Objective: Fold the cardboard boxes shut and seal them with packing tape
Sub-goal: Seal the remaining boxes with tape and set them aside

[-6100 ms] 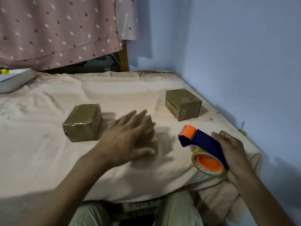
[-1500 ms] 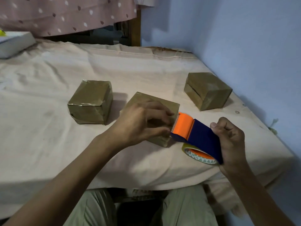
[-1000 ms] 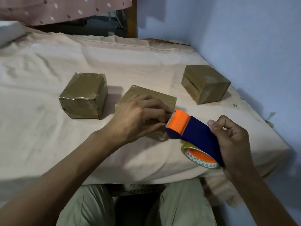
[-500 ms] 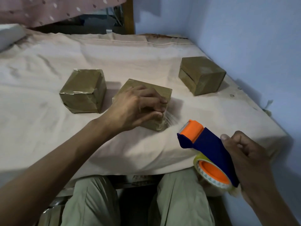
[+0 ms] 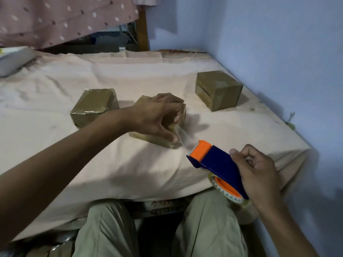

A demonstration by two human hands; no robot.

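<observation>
Left hand (image 5: 157, 115) is laid over the middle cardboard box (image 5: 148, 138), fingers curled down its right side and thumb pressed near its lower front corner, so the box is gripped against the bed (image 5: 130, 75). Right hand (image 5: 259, 175) is clenched around the blue-and-orange tape dispenser (image 5: 213, 160), held just off the box's lower right corner. A clear strip of packing tape (image 5: 183, 143) is stretched from the dispenser's orange head to that corner. A second box (image 5: 92, 106) is seen just to the left, and a third box (image 5: 219, 89) well apart to the right, near the blue wall (image 5: 278, 52).
</observation>
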